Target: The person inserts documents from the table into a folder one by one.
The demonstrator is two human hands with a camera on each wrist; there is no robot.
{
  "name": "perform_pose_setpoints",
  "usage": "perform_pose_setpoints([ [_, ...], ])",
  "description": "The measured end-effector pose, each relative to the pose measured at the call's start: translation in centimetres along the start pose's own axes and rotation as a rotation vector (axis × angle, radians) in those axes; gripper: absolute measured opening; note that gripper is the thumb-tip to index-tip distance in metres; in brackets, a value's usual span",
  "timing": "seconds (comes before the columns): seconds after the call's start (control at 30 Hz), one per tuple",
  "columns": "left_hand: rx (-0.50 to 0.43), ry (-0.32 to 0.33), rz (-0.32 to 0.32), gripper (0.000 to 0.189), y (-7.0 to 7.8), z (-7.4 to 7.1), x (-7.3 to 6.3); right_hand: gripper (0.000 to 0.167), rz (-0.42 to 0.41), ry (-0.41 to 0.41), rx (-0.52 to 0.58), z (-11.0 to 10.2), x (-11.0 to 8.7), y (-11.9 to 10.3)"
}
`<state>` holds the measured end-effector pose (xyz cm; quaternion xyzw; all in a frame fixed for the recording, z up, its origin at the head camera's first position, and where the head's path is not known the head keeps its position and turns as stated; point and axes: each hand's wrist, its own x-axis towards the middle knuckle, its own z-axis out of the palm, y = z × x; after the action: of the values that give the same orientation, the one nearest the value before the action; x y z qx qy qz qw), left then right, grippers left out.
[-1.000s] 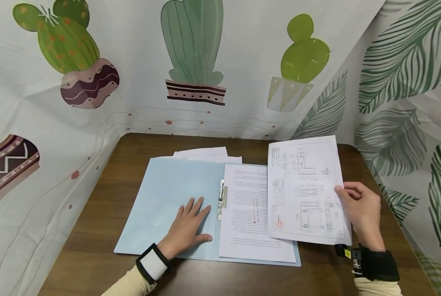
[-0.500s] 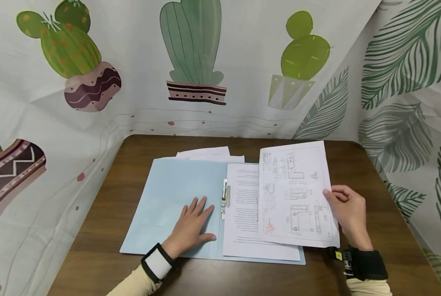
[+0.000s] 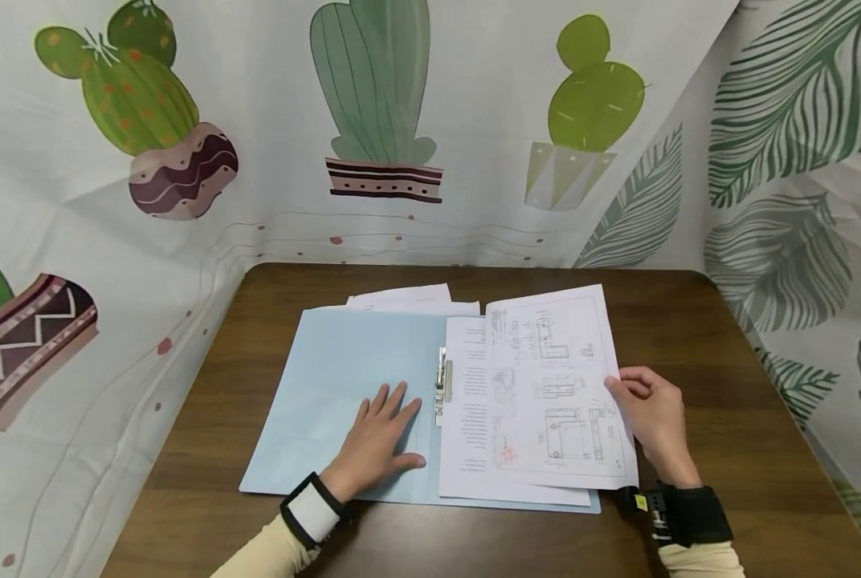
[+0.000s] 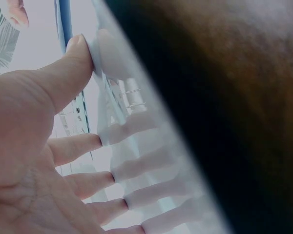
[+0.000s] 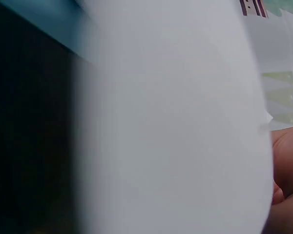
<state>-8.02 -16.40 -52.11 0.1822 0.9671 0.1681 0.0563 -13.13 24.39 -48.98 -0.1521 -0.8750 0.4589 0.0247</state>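
Note:
A light blue folder point(image 3: 358, 361) lies opened out on the table, with a metal clip point(image 3: 442, 385) along its spine. On its right half rests a printed text page point(image 3: 463, 449). Over that page, slightly tilted, is a sheet with technical drawings point(image 3: 568, 353) and a faint red mark. My right hand point(image 3: 650, 417) pinches this sheet by its right edge between thumb and fingers. In the right wrist view the sheet point(image 5: 176, 117) hides most of the scene. My left hand point(image 3: 376, 441) rests with spread fingers on the folder's left cover; its fingers touch the glossy surface in the left wrist view.
More white papers point(image 3: 401, 299) stick out from behind the folder's top edge. The brown wooden table point(image 3: 698, 337) reaches back to a white cloth point(image 3: 271, 144) printed with cacti and leaves.
My right hand has carried the drawing sheet leftward, so it covers more of the text page. The left hand stays in place on the folder; the head view has shifted slightly.

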Motion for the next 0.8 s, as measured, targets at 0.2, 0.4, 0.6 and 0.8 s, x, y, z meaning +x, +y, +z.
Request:
perform_pose_setpoints([
  [0.2, -0.006, -0.003, -0.007, 0.09, 0.0, 0.0, 0.2, 0.029, -0.023, -0.026, -0.013, 1.2, -0.6, -0.2],
  [0.4, -0.01, -0.006, -0.008, 0.09, 0.1, -0.1, 0.1, 0.025, -0.049, -0.028, -0.052, 2.5, -1.3, -0.3],
  [0.6, -0.024, 0.001, -0.002, 0.089, 0.2, -0.2, 0.0, 0.022, -0.069, 0.005, -0.123, 3.5, -2.0, -0.6],
  [0.8, -0.027, 0.007, -0.001, 0.089, 0.2, -0.2, 0.0, 0.02, -0.074, 0.011, -0.139, 4.1, -2.4, -1.2],
])
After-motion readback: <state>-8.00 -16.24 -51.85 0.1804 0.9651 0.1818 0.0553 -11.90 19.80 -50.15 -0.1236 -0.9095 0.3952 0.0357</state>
